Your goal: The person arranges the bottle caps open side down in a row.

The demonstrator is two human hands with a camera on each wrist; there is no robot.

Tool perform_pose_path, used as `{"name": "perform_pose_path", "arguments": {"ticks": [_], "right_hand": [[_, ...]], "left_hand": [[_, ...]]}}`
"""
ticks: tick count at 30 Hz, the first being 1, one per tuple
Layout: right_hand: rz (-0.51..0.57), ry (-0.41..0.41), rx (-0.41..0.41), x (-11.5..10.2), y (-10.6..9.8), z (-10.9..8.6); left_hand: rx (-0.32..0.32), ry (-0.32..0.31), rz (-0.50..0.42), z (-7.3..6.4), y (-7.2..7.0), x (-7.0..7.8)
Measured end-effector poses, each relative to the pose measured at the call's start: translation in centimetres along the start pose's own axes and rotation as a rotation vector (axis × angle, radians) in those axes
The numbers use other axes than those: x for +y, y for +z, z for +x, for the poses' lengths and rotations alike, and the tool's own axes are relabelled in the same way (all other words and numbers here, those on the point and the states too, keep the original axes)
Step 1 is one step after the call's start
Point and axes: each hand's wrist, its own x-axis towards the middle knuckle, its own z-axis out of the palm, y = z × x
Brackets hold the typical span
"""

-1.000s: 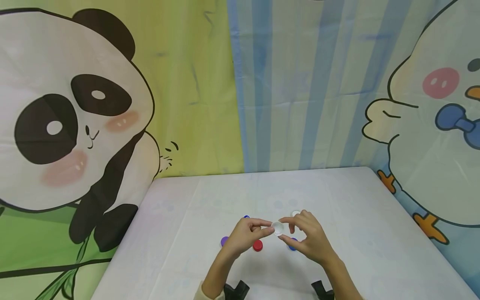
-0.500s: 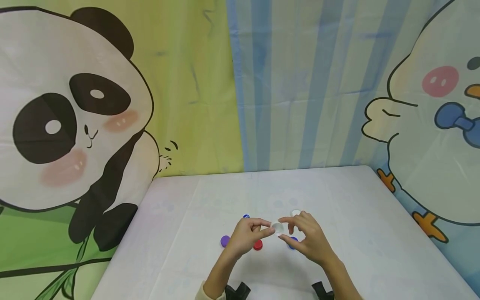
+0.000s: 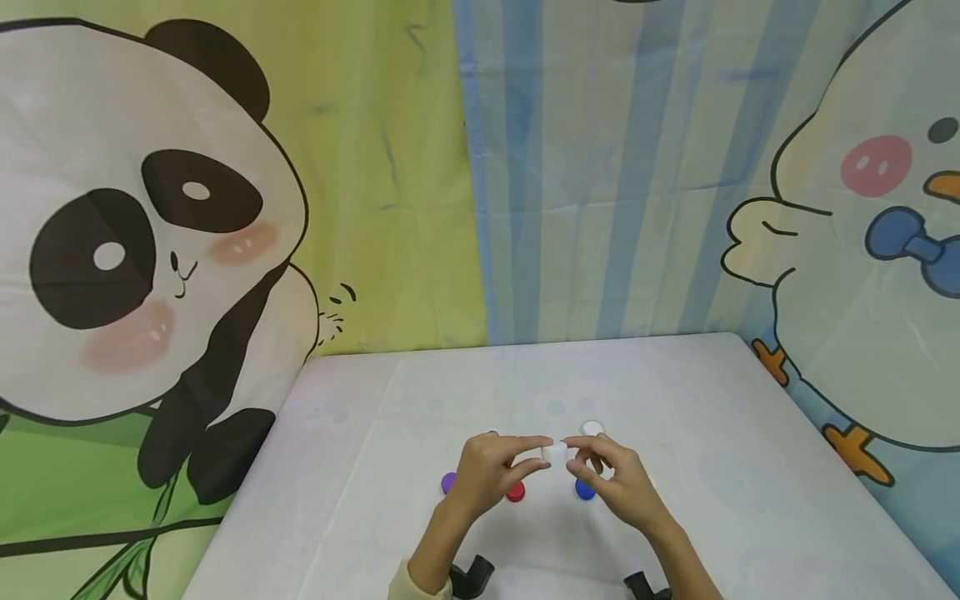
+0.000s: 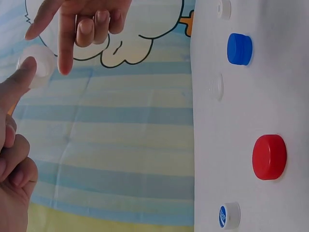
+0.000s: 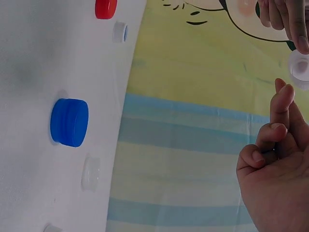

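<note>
Above the table, my left hand (image 3: 491,471) pinches a white bottle cap (image 3: 555,454) between thumb and index finger. In the left wrist view the left thumb lies across that cap (image 4: 42,65). My right hand (image 3: 618,479) is just right of it, index fingertip close to the cap's edge and thumb lower, apart from it. From the right wrist, the right hand (image 5: 277,150) shows bent fingers holding nothing. A red cap (image 3: 515,492) and a blue cap (image 3: 585,489) lie on the table below. A purple cap (image 3: 448,482) is partly hidden by the left hand.
A translucent white cap (image 3: 592,427) lies behind the right hand. A small white cap with a blue top (image 4: 231,215) sits beyond the left hand, mostly covered in the head view. Black wrist mounts (image 3: 472,577) show near the front of the white table (image 3: 360,500).
The white cap has turned: its round face pointed at the head camera before, its side shows now. The right thumb has come away from the cap's lower edge. The left hand keeps its pinch.
</note>
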Motion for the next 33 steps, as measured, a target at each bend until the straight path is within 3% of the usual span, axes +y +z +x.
{"name": "perform_pose_path", "arguments": {"ticks": [3,7,17,27,33], "right_hand": [[0.039,-0.012,-0.009,-1.3,-0.1,0.1],[0.075,-0.052,-0.018,-2.4,-0.3,0.2],[0.130,-0.044,-0.040,-2.4,-0.2,0.1],[0.091,-0.100,0.062,-2.4,-0.3,0.1],[0.083,-0.117,0.064,-2.1,-0.2,0.2]], "left_hand": [[-0.017,0.040,0.004,0.0,-0.1,0.1],[-0.033,0.047,-0.002,0.1,-0.1,0.2],[-0.058,0.037,-0.044,-0.2,0.1,0.1],[-0.047,-0.084,-0.149,-0.5,0.3,-0.1],[-0.094,-0.166,-0.179,-0.5,0.5,0.1]]}}
